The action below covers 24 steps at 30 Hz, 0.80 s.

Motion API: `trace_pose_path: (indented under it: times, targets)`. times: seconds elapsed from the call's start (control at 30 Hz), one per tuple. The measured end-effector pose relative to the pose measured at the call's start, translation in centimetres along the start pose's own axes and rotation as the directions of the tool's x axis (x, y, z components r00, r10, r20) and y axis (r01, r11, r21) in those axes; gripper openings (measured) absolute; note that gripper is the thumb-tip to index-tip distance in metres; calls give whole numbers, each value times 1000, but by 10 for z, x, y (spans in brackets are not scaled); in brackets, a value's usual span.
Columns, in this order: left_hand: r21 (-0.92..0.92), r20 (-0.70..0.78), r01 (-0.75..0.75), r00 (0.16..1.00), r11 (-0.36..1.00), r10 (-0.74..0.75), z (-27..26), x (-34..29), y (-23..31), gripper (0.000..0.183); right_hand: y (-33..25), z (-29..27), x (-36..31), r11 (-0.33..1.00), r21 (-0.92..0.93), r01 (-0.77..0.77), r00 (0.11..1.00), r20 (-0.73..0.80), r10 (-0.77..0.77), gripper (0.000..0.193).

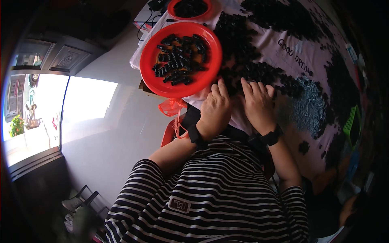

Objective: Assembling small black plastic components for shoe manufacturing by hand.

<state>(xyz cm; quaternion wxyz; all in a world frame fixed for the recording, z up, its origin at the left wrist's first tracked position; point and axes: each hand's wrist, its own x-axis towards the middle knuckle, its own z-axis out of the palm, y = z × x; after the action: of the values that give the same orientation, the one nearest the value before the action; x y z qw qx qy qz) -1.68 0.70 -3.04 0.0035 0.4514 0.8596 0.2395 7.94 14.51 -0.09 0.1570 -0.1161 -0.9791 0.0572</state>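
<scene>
Seen from the head camera, a person in a black-and-white striped top (210,198) leans over a surface (267,52) draped in a pale printed cloth, both hands laid down among heaps of small black plastic parts (243,52). The left hand (215,110) rests palm down just below the rim of a red plate (181,59), its fingers (221,87) held close together and pointing into the black pile; whether they pinch a piece cannot be told, since the tips are lost against the dark parts. The right hand (258,103) lies just beside it, also palm down, fingers (253,87) slightly spread and reaching into the same pile, with any grip hidden. Each wrist carries a black band (196,135).

The red plate holds a loose scatter of the same black parts and overhangs the near-left edge of the surface. A second red plate (190,8), also filled with black pieces, sits farther back near the top edge. To the right of the right hand lies a mound of small silvery-blue metal pieces (310,103). A green plastic basket (351,123) stands at the far right edge. Bright daylight comes through a glass door (34,111) on the left.
</scene>
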Motion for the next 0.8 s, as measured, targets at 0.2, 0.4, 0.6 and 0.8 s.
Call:
trace_pose_path:
  times: [0.2, 0.4, 0.6, 0.8]
  targets:
    - [-48, 65, 164, 985, 985, -160, -2, 9, 4, 79, 3, 7, 7, 998, -51, -37, 996, 82, 41, 48]
    - [-19, 61, 118, 991, 993, -117, -4, 13, 7, 52, 5, 7, 16, 999, -38, 10, 998, 63, -8, 39]
    - [-32, 68, 108, 992, 994, -106, 0, 15, 7, 53, 13, 4, 25, 998, 16, 58, 997, 52, -58, 35]
    - [-77, 64, 148, 988, 986, -143, 5, 8, 11, 72, 38, -2, 46, 1000, 19, 6, 998, -66, -5, 26]
